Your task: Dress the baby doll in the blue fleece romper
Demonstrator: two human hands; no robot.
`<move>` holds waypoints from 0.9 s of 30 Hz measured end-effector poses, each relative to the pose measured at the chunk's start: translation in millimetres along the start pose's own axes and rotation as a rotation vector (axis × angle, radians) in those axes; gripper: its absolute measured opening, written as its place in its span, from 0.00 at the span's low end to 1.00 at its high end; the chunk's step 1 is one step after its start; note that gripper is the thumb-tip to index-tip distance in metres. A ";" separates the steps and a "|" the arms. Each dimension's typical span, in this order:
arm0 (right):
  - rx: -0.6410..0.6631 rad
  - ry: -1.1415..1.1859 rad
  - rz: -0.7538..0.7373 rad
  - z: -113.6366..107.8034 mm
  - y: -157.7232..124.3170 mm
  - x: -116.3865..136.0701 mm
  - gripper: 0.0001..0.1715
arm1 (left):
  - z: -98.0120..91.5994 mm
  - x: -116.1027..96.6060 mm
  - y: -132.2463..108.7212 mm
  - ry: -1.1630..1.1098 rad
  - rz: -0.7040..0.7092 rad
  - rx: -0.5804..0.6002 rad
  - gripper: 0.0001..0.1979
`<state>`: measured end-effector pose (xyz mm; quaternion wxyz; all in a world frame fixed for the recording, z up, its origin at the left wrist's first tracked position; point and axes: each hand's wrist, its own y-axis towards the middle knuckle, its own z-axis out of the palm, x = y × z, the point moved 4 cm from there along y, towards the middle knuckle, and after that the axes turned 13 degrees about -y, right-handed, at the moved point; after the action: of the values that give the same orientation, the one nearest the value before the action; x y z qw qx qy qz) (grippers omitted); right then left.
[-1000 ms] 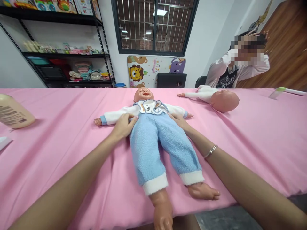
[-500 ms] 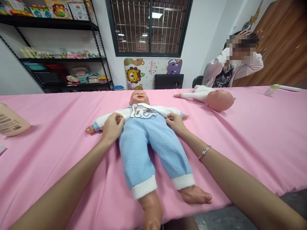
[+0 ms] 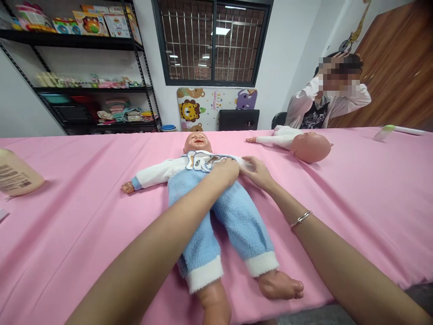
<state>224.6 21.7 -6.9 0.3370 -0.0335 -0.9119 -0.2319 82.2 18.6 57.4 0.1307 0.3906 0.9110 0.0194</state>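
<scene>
The left hand (image 3: pixel 221 174) cups a fleece-suited vinyl baby doll (image 3: pixel 203 161), the right hand (image 3: pixel 257 174) pinches its white top; pink tablecloth (image 3: pixel 84 253) beneath, second doll (image 3: pixel 311 147) at two o'clock.

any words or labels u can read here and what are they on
Cream plastic bottle at the left table edge: dark printed label lines, too blurred to read.
Colourful toy boxes on the top black shelf: printed, too small to read.
Animal-print foam mat below the window: coloured lettering, too small to read.

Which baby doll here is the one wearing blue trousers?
The doll touched by the person's left hand and right hand wears blue fleece trousers. The other doll, farther off, wears white and shows no blue.
</scene>
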 end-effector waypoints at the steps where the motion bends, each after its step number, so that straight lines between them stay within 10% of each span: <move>1: -0.053 -0.222 0.023 -7.4 1.6 -10.9 0.39 | 2.0 2.5 0.1 0.018 -0.019 0.007 0.20; 4: 0.014 -0.562 0.226 -19.4 4.3 -48.2 0.47 | 3.3 6.7 -6.1 0.074 -0.049 0.034 0.24; 9: 0.057 -0.428 0.210 -18.3 7.1 -63.0 0.21 | -1.2 13.1 -15.3 0.152 -0.124 0.045 0.24; 16: -0.029 0.658 0.220 -17.5 4.1 -3.9 0.32 | -0.4 18.4 -23.2 0.175 -0.078 -0.263 0.30; 27: 0.117 0.225 -0.248 6.0 -16.6 55.9 0.27 | -7.1 17.1 -21.6 -0.027 0.144 -0.500 0.28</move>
<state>174.3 4.3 17.7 0.4073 0.1250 -0.8775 -0.2203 53.8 16.4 57.5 0.2337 0.4101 0.8460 0.2479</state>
